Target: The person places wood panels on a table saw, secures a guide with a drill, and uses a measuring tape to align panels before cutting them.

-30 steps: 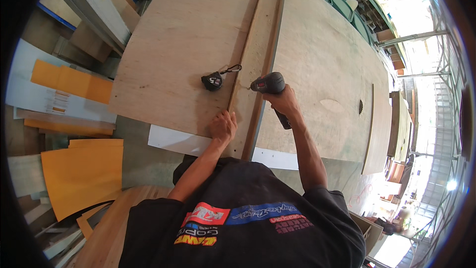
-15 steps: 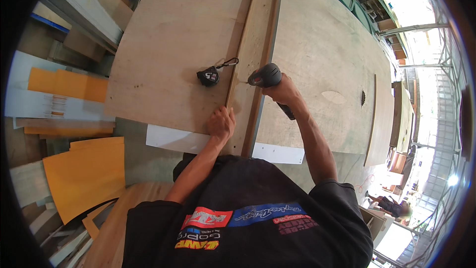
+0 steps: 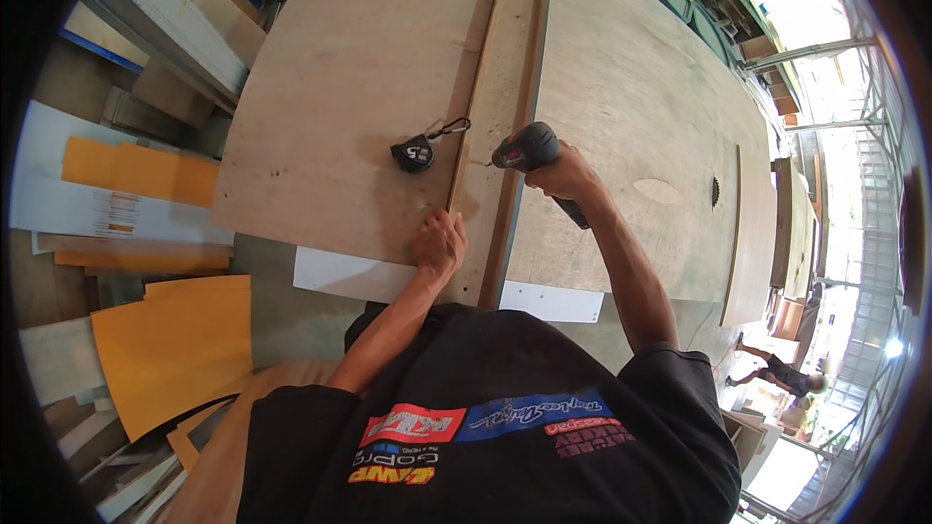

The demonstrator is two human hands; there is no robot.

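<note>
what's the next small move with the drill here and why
Probably press the cordless drill straight down into the narrow wood strip. The right hand grips it with its nose at the strip's face, while the left hand pins the strip's near end flat on the plywood sheet. The tape measure lies aside, clear of the tool.

Both arms are stretched forward from the body. The left hand is laid flat, palm down, with fingers pressed together. The right hand is curled into a tight grip, and its elbow is bent a little.
</note>
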